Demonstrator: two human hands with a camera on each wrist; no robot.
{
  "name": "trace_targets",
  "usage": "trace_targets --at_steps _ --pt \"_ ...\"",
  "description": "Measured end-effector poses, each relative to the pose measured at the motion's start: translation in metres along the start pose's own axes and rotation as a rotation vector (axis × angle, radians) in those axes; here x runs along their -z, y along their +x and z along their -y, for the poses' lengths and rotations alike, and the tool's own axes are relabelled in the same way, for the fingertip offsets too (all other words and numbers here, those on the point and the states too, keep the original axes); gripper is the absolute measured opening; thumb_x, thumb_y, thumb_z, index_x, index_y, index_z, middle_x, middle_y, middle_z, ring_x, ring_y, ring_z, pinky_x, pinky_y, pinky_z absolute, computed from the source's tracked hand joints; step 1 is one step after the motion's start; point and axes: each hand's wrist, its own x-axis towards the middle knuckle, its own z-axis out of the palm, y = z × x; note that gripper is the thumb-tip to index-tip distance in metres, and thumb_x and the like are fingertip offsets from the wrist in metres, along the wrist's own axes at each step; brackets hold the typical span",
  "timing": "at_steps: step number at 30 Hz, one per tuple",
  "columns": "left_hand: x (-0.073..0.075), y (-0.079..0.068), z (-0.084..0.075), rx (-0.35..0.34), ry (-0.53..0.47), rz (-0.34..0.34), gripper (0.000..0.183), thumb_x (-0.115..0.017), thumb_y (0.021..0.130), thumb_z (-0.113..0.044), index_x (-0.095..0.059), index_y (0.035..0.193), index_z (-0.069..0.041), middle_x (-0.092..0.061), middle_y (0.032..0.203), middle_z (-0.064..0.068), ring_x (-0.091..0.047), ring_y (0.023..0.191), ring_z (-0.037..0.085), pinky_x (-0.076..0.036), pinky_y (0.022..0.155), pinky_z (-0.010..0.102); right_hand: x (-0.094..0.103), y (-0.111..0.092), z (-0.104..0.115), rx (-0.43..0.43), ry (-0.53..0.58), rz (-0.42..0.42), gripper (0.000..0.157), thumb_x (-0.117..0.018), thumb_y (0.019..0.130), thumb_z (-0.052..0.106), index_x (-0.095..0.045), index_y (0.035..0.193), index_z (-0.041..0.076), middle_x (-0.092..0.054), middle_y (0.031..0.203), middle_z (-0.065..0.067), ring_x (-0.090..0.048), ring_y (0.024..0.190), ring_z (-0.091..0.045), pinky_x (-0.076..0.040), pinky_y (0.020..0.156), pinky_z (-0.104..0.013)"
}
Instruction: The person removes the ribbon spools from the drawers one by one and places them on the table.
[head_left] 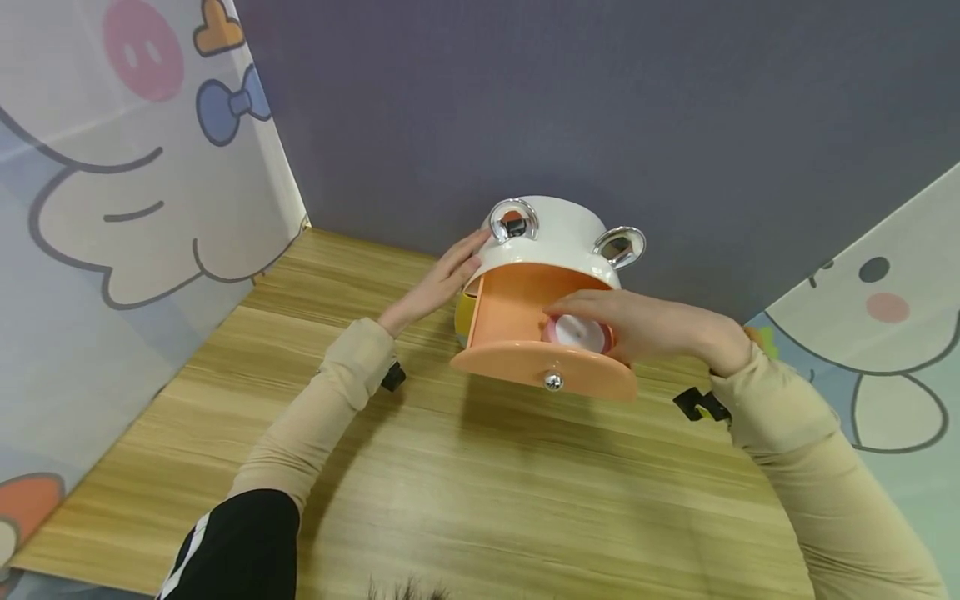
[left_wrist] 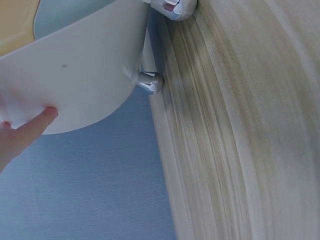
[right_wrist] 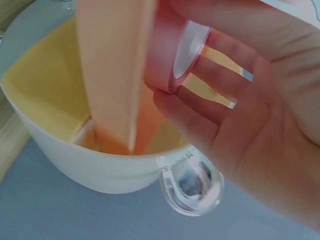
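Note:
A small white storage box (head_left: 555, 223) with two shiny silver ears stands on the table against the dark panel. Its orange drawer (head_left: 506, 304) is pulled out, with a round silver knob (head_left: 553, 381) on the front. Inside the drawer area my right hand (head_left: 654, 327) holds a pink roll (right_wrist: 165, 55) with a white end, its edge layered like ribbon or tape. Thumb and fingers lie on opposite sides of the roll. My left hand (head_left: 444, 279) rests with extended fingers on the box's left side; in the left wrist view a fingertip (left_wrist: 47, 114) touches the white shell.
The wood-grain table (head_left: 450, 492) extends in front of the box and to its left. Behind rises a dark grey panel (head_left: 585, 100). Cartoon-printed panels stand at the left (head_left: 135, 200) and right (head_left: 885, 333). Silver feet (left_wrist: 150, 82) show under the box.

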Motion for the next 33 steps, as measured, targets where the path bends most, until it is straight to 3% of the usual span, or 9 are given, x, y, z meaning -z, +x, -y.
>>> trace_targets --at_steps 7,12,18,25,33 --pt "-0.001 0.003 -0.001 -0.006 0.000 -0.004 0.067 -0.033 0.101 -0.062 -0.021 0.159 -0.031 -0.009 0.169 0.000 -0.008 0.157 0.020 -0.010 0.126 0.057 0.018 -0.014 0.015 -0.057 -0.077 -0.050 0.069 -0.080 0.080 0.009 -0.051 0.142 0.011 -0.059 0.137 -0.002 -0.057 0.117 -0.019 -0.054 0.093 -0.040" --pt "-0.002 0.003 -0.001 0.004 0.002 -0.005 0.060 -0.033 0.104 -0.055 -0.022 0.159 -0.032 -0.009 0.169 0.002 -0.008 0.157 0.020 -0.009 0.126 0.057 0.031 -0.032 0.025 -0.140 -0.119 -0.114 0.076 -0.086 0.076 0.017 -0.050 0.143 0.018 -0.055 0.141 -0.003 -0.055 0.125 -0.022 -0.053 0.095 -0.044" --pt "-0.001 0.003 0.001 0.007 0.001 -0.005 0.057 -0.033 0.106 -0.049 -0.021 0.159 -0.032 -0.010 0.169 0.000 -0.008 0.157 0.021 -0.009 0.126 0.056 0.036 -0.058 0.028 -0.228 -0.185 -0.183 0.084 -0.089 0.072 0.019 -0.049 0.145 0.020 -0.053 0.145 -0.002 -0.057 0.121 -0.021 -0.054 0.089 -0.041" --pt "-0.001 0.001 0.001 0.003 0.000 -0.015 0.070 -0.032 0.099 -0.065 -0.022 0.159 -0.030 -0.011 0.169 0.000 -0.009 0.157 0.021 -0.010 0.127 0.054 0.022 -0.093 0.019 -0.329 -0.206 -0.229 0.091 -0.091 0.069 0.018 -0.046 0.148 0.020 -0.055 0.142 0.000 -0.057 0.114 -0.016 -0.053 0.082 -0.029" --pt "-0.001 -0.001 0.001 0.010 -0.012 -0.010 0.058 -0.033 0.105 -0.052 -0.022 0.159 -0.031 -0.012 0.169 -0.001 -0.010 0.156 0.021 -0.012 0.127 0.053 -0.015 -0.130 0.002 -0.305 -0.260 -0.277 0.094 -0.095 0.060 0.018 -0.050 0.142 0.008 -0.061 0.130 -0.005 -0.059 0.104 -0.016 -0.055 0.077 -0.026"
